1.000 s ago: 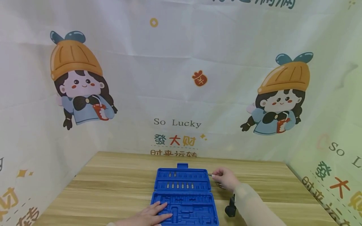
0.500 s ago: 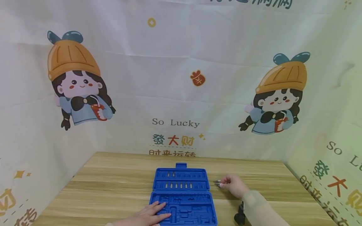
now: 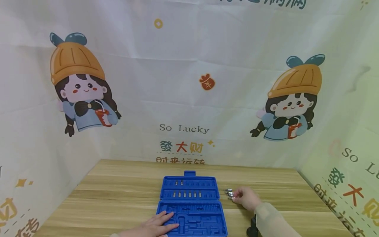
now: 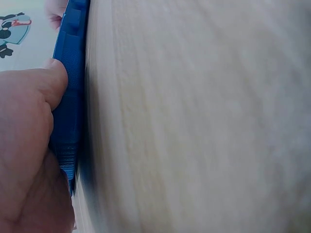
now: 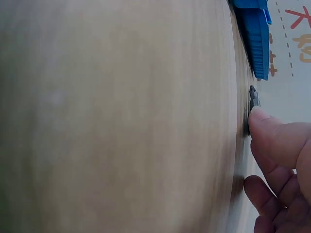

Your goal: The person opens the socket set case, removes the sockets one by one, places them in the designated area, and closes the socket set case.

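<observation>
A blue bit case lies unfolded on the table. Several metal bits stand in its far half, two in the back row and more in the row before it. My left hand rests on the near half with fingers spread; the left wrist view shows the thumb against the case's side. Right of the case, my right hand pinches a small screwdriver bit between thumb and finger, down at the table top. More loose bits lie just beside those fingertips.
A black object is at the right wrist, partly hidden by the sleeve. The wooden table ends at a printed cloth backdrop behind and at the sides.
My right hand has moved from the case's right edge, where it held a bit, right and toward me to the loose bits. The left hand has stayed on the case.
</observation>
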A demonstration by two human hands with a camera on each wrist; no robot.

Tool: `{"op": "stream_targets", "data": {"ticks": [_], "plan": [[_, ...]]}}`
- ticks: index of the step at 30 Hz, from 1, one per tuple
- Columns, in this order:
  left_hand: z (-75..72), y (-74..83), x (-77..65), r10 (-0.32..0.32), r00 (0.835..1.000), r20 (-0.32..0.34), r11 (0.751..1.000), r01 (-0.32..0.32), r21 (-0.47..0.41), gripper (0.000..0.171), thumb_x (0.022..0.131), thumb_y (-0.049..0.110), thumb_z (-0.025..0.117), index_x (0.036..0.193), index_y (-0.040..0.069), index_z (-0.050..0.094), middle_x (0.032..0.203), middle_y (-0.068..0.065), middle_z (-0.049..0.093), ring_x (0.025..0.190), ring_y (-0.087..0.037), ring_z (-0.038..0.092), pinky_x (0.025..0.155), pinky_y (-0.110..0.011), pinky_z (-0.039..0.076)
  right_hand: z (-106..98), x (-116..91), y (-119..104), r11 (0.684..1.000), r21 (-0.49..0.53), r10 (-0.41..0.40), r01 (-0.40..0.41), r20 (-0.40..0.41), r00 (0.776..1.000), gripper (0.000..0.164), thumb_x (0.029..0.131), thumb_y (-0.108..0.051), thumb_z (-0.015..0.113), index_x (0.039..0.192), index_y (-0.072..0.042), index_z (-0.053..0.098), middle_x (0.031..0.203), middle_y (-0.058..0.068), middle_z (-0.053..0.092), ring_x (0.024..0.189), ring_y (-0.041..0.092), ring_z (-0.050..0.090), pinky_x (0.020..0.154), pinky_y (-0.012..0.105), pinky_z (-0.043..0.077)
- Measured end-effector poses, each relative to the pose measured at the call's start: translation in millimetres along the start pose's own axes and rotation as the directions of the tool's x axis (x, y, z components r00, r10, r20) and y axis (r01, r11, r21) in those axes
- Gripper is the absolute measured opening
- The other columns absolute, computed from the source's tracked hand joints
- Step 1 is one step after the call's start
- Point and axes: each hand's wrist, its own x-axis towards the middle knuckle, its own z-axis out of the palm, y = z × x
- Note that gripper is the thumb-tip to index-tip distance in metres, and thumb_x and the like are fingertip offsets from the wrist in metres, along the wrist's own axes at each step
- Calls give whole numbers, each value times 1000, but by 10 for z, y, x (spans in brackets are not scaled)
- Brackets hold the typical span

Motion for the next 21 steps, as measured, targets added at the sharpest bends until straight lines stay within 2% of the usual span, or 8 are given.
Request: {"op": "stream_targets", "data": {"ticks": [4, 13, 17, 21], "plan": [[0, 3, -4, 1, 1000, 0, 1000, -1, 1, 47, 104, 39, 37, 150, 26, 36, 154, -16, 30, 139, -45, 25, 103, -60, 33, 15, 8, 11, 999, -33, -16, 15, -11, 1000, 14, 81, -2, 74, 77, -8, 62, 72, -2, 56, 67, 14, 48, 63, 29, 39], [-5, 10, -6, 16, 1000, -6, 999, -16, 42, 47, 104, 38, 37, 150, 26, 37, 153, -17, 32, 138, -44, 29, 103, -57, 36, 31, 7, 5, 999, -32, -34, 32, -38, 999, 19, 74, 0, 78, 75, -7, 61, 70, -2, 55, 66, 13, 50, 63, 29, 40], [-2, 5, -15, 32, 999, -16, 997, -31, 66, 47, 104, 38, 38, 150, 26, 38, 152, -18, 33, 137, -43, 30, 102, -55, 37, 12, 3, -20, 999, -21, -33, 32, -24, 999, 20, 73, 1, 79, 76, -6, 61, 71, -1, 56, 68, 14, 50, 64, 29, 41], [4, -7, -22, 47, 999, -22, 997, -45, 60, 48, 104, 38, 39, 150, 25, 37, 152, -19, 32, 137, -44, 30, 102, -56, 37, -31, 11, -71, 999, 38, 1, -1, 11, 1000, 18, 74, 3, 77, 79, -3, 60, 74, 1, 57, 69, 15, 51, 63, 29, 41]]}}
